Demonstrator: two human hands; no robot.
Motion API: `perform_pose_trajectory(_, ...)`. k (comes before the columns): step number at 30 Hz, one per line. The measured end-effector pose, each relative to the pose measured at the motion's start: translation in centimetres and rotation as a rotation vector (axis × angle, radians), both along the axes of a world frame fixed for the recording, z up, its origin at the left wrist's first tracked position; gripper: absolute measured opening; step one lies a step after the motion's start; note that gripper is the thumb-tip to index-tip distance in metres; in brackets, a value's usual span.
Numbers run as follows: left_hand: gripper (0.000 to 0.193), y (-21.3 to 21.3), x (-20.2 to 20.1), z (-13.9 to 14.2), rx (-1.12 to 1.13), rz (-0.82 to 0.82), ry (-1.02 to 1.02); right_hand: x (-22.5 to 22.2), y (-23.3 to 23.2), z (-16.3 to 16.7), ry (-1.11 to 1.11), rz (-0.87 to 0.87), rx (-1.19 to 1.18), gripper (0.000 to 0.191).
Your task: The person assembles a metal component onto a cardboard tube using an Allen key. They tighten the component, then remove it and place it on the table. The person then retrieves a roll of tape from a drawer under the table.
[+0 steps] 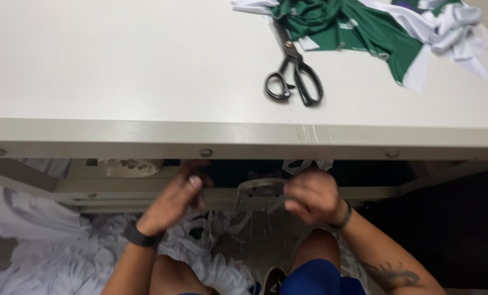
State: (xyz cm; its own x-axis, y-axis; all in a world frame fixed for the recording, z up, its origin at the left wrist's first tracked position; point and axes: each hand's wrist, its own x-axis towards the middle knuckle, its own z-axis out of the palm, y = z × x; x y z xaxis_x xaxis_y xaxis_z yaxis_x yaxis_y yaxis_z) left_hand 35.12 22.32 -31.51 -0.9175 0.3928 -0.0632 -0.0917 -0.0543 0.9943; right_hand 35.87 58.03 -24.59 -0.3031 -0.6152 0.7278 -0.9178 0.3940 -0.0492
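Both hands under white worktop (146,71) edge: left hand (173,202) fingers curled, contents unclear; right hand (312,196) pinching round grey metal disc (260,192). Keep grip steady. Black-handled scissors (294,74) at 12 o'clock.

I count one pair of black-handled steel scissors (293,76) on the one white counter (118,65), and one heap of green and white fabric (364,27); how many pieces it holds I can't tell. Three round bolt heads (206,153) sit along the counter's edge. Below, I see two hands, one round grey metal plate (261,192), two dark wristbands (139,236), and one loose pile of white cloth scraps (64,257).
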Motion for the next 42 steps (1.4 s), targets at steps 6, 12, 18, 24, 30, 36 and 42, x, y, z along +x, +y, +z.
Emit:
perform_pose_trajectory(6, 0.045, 4.3, -3.3, -1.4, 0.209, 0.297, 0.076, -2.2, -2.2, -7.0, -0.47, -0.342, -0.153, 0.039)
perform_pose_trajectory(12, 0.053, 5.7, -3.9, -2.5, 0.395, 0.091, 0.01, -2.2, -2.2, -8.5, -0.593, -0.423, -0.108, 0.042)
perform_pose_trajectory(18, 0.068, 4.1, -6.7, 0.0, -0.572, 0.357, 0.591, -6.7, -1.7, -6.4, -0.873, 0.005, -0.148, 0.054)
perform_pose_trajectory(24, 0.084, 3.7, -6.9, -1.5, -0.929, 0.573, 0.818, -10.0, -5.9, -7.2, -0.81, -0.482, -0.181, 0.064)
perform_pose_trajectory(30, 0.084, 3.9, -6.2, -1.6, -0.946, 0.577, 0.721, -7.2, -5.8, -7.9, -1.684, -0.041, -0.563, 0.073)
perform_pose_trajectory(36, 0.079, 3.3, -6.1, -2.1, -0.926, 0.61, 0.685, -5.5, -4.2, -7.6, -1.53, 0.461, -0.584, 0.058)
perform_pose_trajectory(42, 0.077, 3.3, -5.8, -2.9, -0.965, 0.599, 0.663, -4.9, -4.1, -8.2, -1.637, 0.459, -0.701, 0.028)
